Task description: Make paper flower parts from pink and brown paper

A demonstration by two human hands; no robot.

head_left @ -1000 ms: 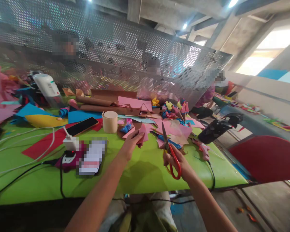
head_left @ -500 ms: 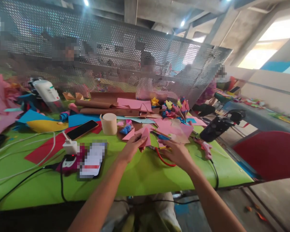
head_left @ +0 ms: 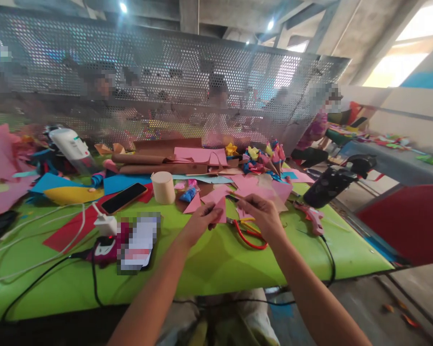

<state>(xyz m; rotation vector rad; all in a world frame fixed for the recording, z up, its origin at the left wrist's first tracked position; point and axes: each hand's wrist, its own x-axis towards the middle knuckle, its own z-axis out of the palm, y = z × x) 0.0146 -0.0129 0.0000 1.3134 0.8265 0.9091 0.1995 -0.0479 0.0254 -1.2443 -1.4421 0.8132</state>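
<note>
My left hand (head_left: pixel 204 221) is closed on a piece of pink paper (head_left: pixel 221 204), pinched between thumb and fingers above the table. Close by on the right, my right hand (head_left: pixel 258 211) is closed in a pinch on a thin, orange-tan, pencil-like stick (head_left: pixel 234 193), which points toward the paper. Beneath my right hand lie scissors (head_left: pixel 250 244) with red handles; their blades are mostly hidden. Loose sheets of pink paper (head_left: pixel 279 192) are spread behind my hands. A small blue bundle (head_left: pixel 188 194) rests behind my left hand.
A cream paper roll (head_left: pixel 163 188), two phones (head_left: pixel 124 198) and a power strip (head_left: pixel 106 252) with cables stand left on the green table (head_left: pixel 202 274). A pink glue gun (head_left: pixel 312 218) and black bottle (head_left: pixel 324 185) are right. Paper flowers (head_left: pixel 270 158) stand before a perforated metal screen (head_left: pixel 166 105).
My right hand let go of the scissors, set them on the table, and took up a thin stick. My left hand kept the pink paper, which has turned and opened out somewhat.
</note>
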